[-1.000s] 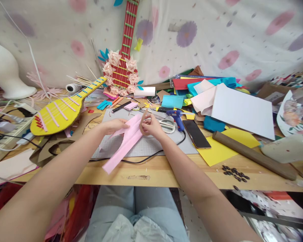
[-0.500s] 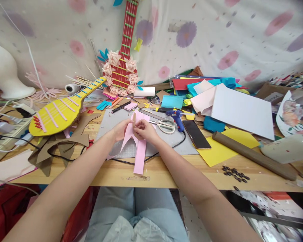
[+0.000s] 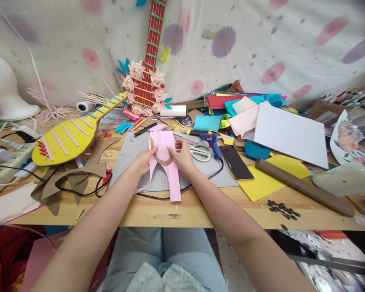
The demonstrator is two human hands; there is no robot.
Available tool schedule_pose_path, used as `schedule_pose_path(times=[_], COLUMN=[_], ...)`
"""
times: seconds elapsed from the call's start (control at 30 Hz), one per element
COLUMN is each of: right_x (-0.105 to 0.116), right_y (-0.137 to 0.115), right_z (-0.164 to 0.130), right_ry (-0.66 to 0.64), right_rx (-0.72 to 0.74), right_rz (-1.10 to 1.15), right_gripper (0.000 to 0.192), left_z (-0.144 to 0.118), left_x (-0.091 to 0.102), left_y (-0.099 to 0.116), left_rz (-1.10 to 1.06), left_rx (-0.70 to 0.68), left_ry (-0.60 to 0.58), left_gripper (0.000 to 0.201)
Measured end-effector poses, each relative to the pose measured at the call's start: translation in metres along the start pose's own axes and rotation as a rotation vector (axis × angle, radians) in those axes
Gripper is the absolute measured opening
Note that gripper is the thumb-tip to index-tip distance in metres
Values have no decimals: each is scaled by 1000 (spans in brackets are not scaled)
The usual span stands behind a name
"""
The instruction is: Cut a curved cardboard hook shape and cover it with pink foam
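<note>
Over the grey cutting mat (image 3: 124,162), both hands hold a cut sheet of pink paper (image 3: 174,184) with a curved strip of brown cardboard (image 3: 163,162) lying on it in a U shape. My left hand (image 3: 144,159) grips the left side, its thumb on the cardboard's left arm. Across from it, my right hand (image 3: 183,156) pinches the right side, thumb near the other end of the U. One pink leg of the paper hangs toward the table's front edge. White-handled scissors (image 3: 200,153) lie just right of my right hand, and a blue glue gun (image 3: 212,142) is beyond them.
A yellow paper lute (image 3: 67,140) and brown cardboard scraps (image 3: 73,176) lie on the left. At the right are a phone (image 3: 236,162), yellow paper (image 3: 252,187), a brown tube (image 3: 304,187) and small black pieces (image 3: 282,210). A red flower-trimmed instrument (image 3: 142,89) stands behind.
The pink paper and cardboard strip have turned to face me, so the U shape now shows fully. My right hand has shifted from the middle to the right edge.
</note>
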State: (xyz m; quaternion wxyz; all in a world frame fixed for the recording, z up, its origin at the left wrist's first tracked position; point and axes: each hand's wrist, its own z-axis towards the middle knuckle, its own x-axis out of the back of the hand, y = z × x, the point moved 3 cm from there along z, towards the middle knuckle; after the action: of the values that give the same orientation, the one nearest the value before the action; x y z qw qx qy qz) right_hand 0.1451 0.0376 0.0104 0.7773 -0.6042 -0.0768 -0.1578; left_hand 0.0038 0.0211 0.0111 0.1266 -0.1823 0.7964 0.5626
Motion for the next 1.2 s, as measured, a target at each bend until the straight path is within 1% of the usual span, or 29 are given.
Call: schedule_pose_path(times=[0.03,0.1,0.13,0.2,0.27,0.3,0.33,0.37,0.43,0.47,0.5,0.53,0.57,0.6,0.67,0.7,0.77,0.83,0.87,0.93,1.0,1.1,1.17,1.2], right_x=[-3,-10,-13,-17,-17,-15,-11,-6,4,7,8,8,6,5,1,0,0,4,7,9,7,-1,-6,-8], right_y=[5,11,13,14,13,12,10,6,-7,-14,-20,-25,-27,-28,-24,-21,-17,-15,-15,-17,-18,-17,-14,-13], right_z=[1,1,1,0,-1,-1,0,0,-1,-3,-5,-6,-8,-8,-8,-7,-2,4,8,12,14,14,15,16], right_ry=[-62,-206,-260,-309,-310,-282,-227,-154,-18,-3,-34,-89,-157,-230,-351,-392,-411,-344,-306,-269,-309,-412,-426,-410], right_rx=[-90,-254,-301,-316,-276,-244,-192,-114,116,239,336,392,405,379,252,178,51,-13,-13,37,113,234,307,336], right_rz=[82,257,326,401,371,314,236,143,-45,-122,-187,-243,-286,-312,-294,-249,-91,121,226,384,451,394,309,264], right_gripper=[43,43,40,32,27,28,33,39,50,49,43,35,26,19,11,9,11,15,17,19,18,12,6,6], left_z=[0,0,-1,-3,-6,-7,-8,-9,-9,-9,-9,-8,-8,-7,-7,-7,-8,-9,-10,-10,-9,-7,-7,-7], left_x=[2,5,7,10,12,12,12,12,11,11,12,12,13,13,14,14,13,12,11,10,10,11,11,11], left_y=[-2,-4,-5,-5,-6,-6,-7,-7,-7,-7,-7,-6,-6,-6,-6,-5,-5,-4,-4,-6,-7,-10,-11,-11], left_rz=[-4,3,10,26,40,42,40,36,25,19,13,8,6,6,13,13,1,-10,-8,4,8,-7,-9,-7], left_rx=[0,-17,-27,-37,-22,-14,-10,-13,-34,-47,-59,-71,-82,-89,-84,-77,-54,-22,0,49,79,89,101,111], left_ry=[-6,-10,-13,-15,-11,-12,-17,-24,-20,-5,8,21,29,31,29,34,49,69,72,61,24,-51,-78,-85], left_gripper=[14,15,16,19,21,21,20,19,17,16,16,15,16,17,21,24,29,30,29,27,25,22,23,24])
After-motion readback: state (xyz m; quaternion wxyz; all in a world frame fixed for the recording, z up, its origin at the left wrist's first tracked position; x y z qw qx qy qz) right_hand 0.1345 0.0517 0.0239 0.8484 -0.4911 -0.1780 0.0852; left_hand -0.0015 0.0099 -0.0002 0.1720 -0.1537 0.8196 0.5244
